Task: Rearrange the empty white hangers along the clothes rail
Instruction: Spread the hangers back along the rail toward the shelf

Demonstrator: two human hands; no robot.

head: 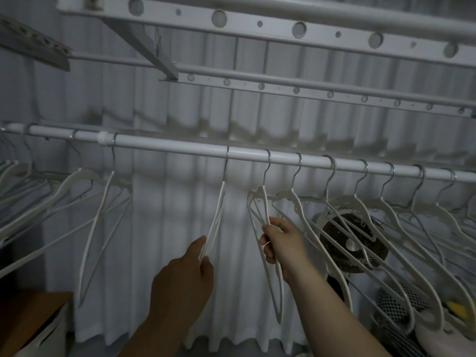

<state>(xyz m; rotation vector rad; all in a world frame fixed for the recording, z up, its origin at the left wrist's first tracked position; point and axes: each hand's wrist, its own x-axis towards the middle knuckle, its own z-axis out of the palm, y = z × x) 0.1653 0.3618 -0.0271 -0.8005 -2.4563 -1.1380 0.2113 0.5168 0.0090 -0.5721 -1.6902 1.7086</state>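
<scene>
The left grip (185,276) is pinching the near arm of the edge-on hanger (217,220) between thumb and fingertips, grasping it low down while the forearm is reaching up from the bottom of the view. The right grip (280,243) is clenching around the neighbouring hanger (279,300), its fingers curling over the thin white arm near the shoulder, with the long lower loop dangling below the wrist. Both hangers are empty and are hanging by their metal hooks on the clothes rail (180,145), side by side near its middle, with a small gap between their hooks. The white rail is running across the view, sloping down towards the right. To the right of the two grips, the right-hand hangers (386,210) are hanging in a close row, their hooks spaced evenly and their arms overlapping. To the left, across a wider gap, one more hanger is dangling alone, and beyond it the left-hand hangers (38,202) are bunching together at the edge of the view. A round fan (353,243) is showing through the arms of the right-hand row. A pale pleated curtain (167,228) is hanging behind everything. Above the rail, a drying rack (257,21) with round holes in its bars is stretching overhead. A brown wooden surface (31,310) is showing at the lower left.
</scene>
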